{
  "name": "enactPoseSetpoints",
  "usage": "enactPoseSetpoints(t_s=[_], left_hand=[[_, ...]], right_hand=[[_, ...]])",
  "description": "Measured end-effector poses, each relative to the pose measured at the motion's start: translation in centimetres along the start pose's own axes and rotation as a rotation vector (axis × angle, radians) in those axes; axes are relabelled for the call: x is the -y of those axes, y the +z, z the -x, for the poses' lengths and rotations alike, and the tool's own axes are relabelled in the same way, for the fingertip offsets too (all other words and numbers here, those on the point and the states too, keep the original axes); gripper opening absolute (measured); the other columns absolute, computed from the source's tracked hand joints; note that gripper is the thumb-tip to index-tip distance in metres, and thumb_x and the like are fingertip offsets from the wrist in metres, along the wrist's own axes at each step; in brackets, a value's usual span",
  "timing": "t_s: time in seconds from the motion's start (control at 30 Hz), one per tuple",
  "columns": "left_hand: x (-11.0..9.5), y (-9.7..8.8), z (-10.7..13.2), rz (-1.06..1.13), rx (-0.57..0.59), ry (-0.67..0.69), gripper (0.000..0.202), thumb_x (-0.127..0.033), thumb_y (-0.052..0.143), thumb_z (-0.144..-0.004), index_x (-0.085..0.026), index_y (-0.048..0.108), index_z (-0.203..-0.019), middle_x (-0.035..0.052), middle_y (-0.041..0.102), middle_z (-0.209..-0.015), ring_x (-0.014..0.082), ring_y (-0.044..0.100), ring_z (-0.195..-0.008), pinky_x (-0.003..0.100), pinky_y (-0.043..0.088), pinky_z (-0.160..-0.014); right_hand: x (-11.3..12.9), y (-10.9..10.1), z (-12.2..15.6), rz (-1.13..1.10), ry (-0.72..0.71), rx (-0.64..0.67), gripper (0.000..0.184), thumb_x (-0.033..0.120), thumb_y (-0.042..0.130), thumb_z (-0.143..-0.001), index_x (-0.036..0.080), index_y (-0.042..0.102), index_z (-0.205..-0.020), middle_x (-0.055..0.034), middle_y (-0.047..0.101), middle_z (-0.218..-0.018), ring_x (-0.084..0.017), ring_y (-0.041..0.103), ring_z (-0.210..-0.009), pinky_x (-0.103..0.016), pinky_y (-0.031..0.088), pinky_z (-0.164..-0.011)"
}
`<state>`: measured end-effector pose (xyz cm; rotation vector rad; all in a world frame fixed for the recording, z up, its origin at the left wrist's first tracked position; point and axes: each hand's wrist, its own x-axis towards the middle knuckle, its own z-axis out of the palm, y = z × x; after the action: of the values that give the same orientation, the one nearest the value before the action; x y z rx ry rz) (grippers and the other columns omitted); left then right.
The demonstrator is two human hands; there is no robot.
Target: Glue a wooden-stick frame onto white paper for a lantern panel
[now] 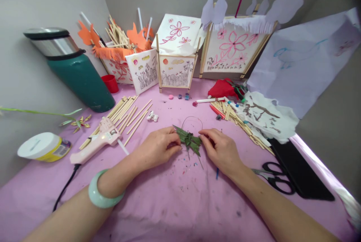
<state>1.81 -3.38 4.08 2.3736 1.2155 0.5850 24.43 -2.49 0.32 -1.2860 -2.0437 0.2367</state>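
Left hand (158, 147) and right hand (221, 152) flank leaves (194, 146), fingers curled, mostly closed; fingertip contact unclear, can't tell if either grip holds.

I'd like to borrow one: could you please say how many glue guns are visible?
1: the pale pink hot glue gun lies on the purple tablecloth, left of the left hand, by the wooden sticks. Others could be hidden.

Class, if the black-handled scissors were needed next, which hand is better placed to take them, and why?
Probably the right hand: the scissors lie beside the right forearm, while the left hand is farther off, past the green leaf bundle.
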Motion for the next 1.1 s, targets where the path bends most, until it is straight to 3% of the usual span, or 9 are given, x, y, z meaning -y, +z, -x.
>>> enactPoseSetpoints(t_s=[0.37,0.47,0.6,0.7,0.83,0.97,1.1], left_hand=[[-0.3,-0.2,-0.2,0.072,0.051,-0.041,0.024,-0.036,0.057,-0.087,-0.020,0.072,-0.079,0.0028,0.065,-0.072,0.0142,0.058,-0.068,0.024,0.040,-0.063],[-0.3,-0.6,-0.4,0.191,-0.035,-0.106,0.027,-0.035,0.053,-0.089,-0.019,0.072,-0.079,0.0021,0.066,-0.070,0.0127,0.057,-0.063,0.023,0.038,-0.059],[0.4,-0.5,-0.5,0.177,-0.195,-0.242,0.019,-0.028,0.057,-0.085,-0.019,0.073,-0.080,0.0030,0.069,-0.074,0.0144,0.058,-0.066,0.025,0.039,-0.062],[0.9,-0.2,-0.6,0.114,-0.189,-0.302,0.012,-0.026,0.062,-0.080,-0.020,0.072,-0.081,0.0026,0.068,-0.075,0.0145,0.056,-0.065,0.026,0.040,-0.063],[0.8,0.1,-0.5,0.121,-0.124,-0.213,0.012,-0.023,0.062,-0.081,-0.020,0.072,-0.086,0.0020,0.065,-0.083,0.0120,0.055,-0.066,0.025,0.043,-0.066],[0.4,0.3,-0.3,0.115,-0.100,-0.084,0.021,-0.019,0.057,-0.085,-0.021,0.069,-0.102,0.0036,0.062,-0.096,0.0143,0.059,-0.083,0.027,0.046,-0.077],[0.3,0.6,-0.2,0.039,-0.064,-0.057,0.028,-0.020,0.053,-0.088,-0.023,0.068,-0.111,0.0043,0.061,-0.094,0.0158,0.059,-0.085,0.029,0.047,-0.078]], right_hand=[[-0.1,-0.1,-0.2,-0.100,0.078,0.010,0.015,0.023,0.053,-0.086,0.021,0.068,-0.089,-0.0036,0.071,-0.087,-0.018,0.065,-0.078,-0.030,0.048,-0.071],[0.2,-0.3,-0.3,-0.111,0.032,-0.037,0.016,0.023,0.052,-0.087,0.019,0.068,-0.090,-0.0048,0.068,-0.085,-0.017,0.063,-0.075,-0.029,0.047,-0.068],[0.6,-0.5,-0.2,-0.093,-0.043,-0.042,0.018,0.025,0.051,-0.090,0.019,0.068,-0.090,-0.0045,0.064,-0.081,-0.014,0.060,-0.068,-0.027,0.047,-0.064],[0.6,-0.5,-0.1,-0.044,-0.086,0.029,0.020,0.024,0.050,-0.091,0.020,0.070,-0.091,-0.0045,0.063,-0.082,-0.014,0.059,-0.068,-0.026,0.046,-0.065],[0.5,-0.4,0.0,-0.010,-0.100,0.080,0.020,0.024,0.050,-0.091,0.020,0.070,-0.092,-0.0042,0.063,-0.082,-0.014,0.059,-0.070,-0.026,0.046,-0.066],[0.5,-0.5,0.0,0.000,-0.111,0.080,0.020,0.024,0.050,-0.091,0.020,0.070,-0.095,-0.0044,0.062,-0.083,-0.014,0.059,-0.071,-0.025,0.046,-0.067],[0.7,-0.5,0.1,0.004,-0.146,0.071,0.020,0.025,0.051,-0.091,0.021,0.069,-0.099,-0.0042,0.061,-0.083,-0.014,0.058,-0.071,-0.025,0.045,-0.065]])
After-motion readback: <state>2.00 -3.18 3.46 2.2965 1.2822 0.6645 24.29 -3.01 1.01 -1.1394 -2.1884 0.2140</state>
